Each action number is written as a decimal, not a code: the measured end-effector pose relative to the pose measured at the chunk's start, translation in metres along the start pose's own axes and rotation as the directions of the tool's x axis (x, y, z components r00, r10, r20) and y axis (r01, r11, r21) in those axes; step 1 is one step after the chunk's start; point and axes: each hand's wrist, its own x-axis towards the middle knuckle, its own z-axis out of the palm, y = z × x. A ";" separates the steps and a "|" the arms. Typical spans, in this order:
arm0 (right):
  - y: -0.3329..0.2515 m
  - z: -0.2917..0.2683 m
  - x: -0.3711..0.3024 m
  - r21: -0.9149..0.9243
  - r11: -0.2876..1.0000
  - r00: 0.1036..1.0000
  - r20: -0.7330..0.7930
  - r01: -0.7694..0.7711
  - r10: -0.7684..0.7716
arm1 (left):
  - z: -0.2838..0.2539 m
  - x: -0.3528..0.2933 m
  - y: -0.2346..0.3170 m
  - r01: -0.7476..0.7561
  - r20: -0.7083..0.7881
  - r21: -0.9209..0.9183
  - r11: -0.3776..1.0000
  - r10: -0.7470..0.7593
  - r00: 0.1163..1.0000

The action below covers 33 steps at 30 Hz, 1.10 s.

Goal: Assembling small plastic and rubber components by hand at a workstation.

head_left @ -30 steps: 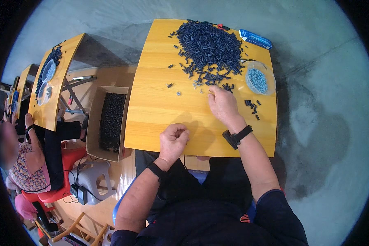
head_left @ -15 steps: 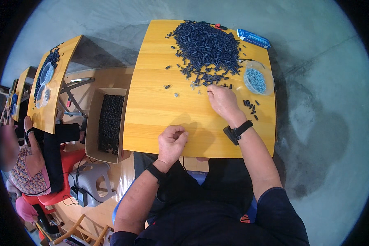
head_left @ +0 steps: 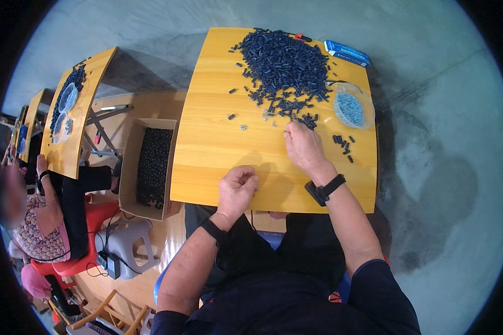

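My left hand hovers over the near edge of the yellow table, fingers curled closed; whatever they hold is hidden. Farther forward, my right hand is closed, its fingertips at the near fringe of a large pile of small black cylinders. I cannot make out what lies between those fingertips. Several black pieces lie loose to the right of that hand. A clear round tub of small pale-blue screw-like parts stands at the table's right edge. A few tiny silvery bits rest left of the pile.
A blue-and-white box and a red-and-black tool lie at the far edge. Left of the table, an open cardboard carton holds many black pieces. Another person sits farther left at a similar table.
Both hands stay closed, with my left hand slightly farther forward. A small group of black pieces near my right fingertips sits differently. The whole view has shifted slightly.
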 end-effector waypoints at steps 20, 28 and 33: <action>0.010 -0.011 0.027 -0.141 0.985 0.993 -0.046 0.098 -0.105 | -0.002 -0.001 -0.011 -0.156 0.011 0.158 0.975 0.156 0.988; 0.008 -0.001 0.053 -0.255 0.952 0.985 0.069 0.171 -0.158 | 0.000 -0.001 -0.011 -0.145 -0.007 0.133 0.980 0.148 0.989; 0.008 0.000 0.054 -0.286 0.944 0.985 0.102 0.166 -0.142 | 0.000 0.000 -0.012 -0.145 -0.015 0.108 0.984 0.148 0.989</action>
